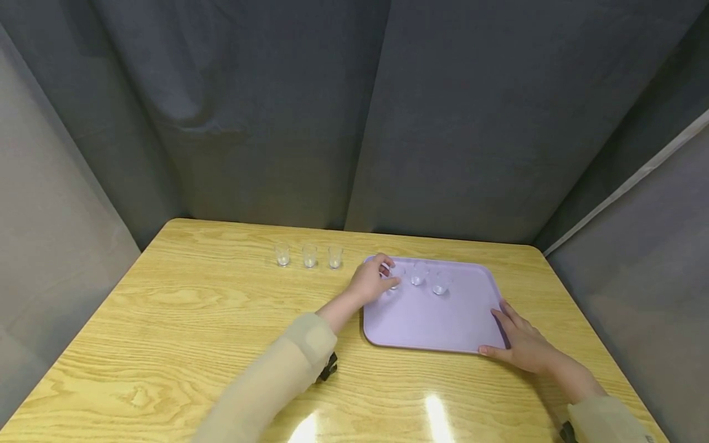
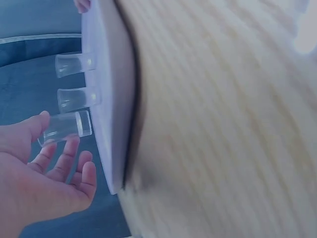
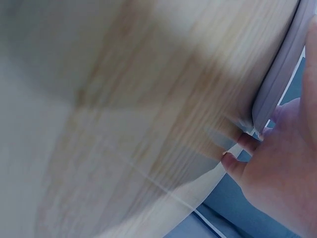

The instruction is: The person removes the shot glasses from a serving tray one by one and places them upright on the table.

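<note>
A lilac tray [image 1: 432, 320] lies on the wooden table [image 1: 194, 320] with three small clear glasses standing in a row at its back. My left hand [image 1: 386, 275] holds the leftmost glass [image 1: 395, 282]. In the left wrist view its thumb and fingers [image 2: 72, 148] bracket that glass [image 2: 69, 126], which stands on the tray [image 2: 106, 99]. The middle glass [image 1: 418, 275] and the right glass [image 1: 440, 284] stand free. My right hand [image 1: 517, 341] rests with straight fingers on the tray's front right corner [image 3: 277, 84].
Three more small glasses [image 1: 309, 255] stand in a row on the table, left of the tray. Grey cloth walls [image 1: 354, 123] close in the back and both sides. The table's front edge is near my arms.
</note>
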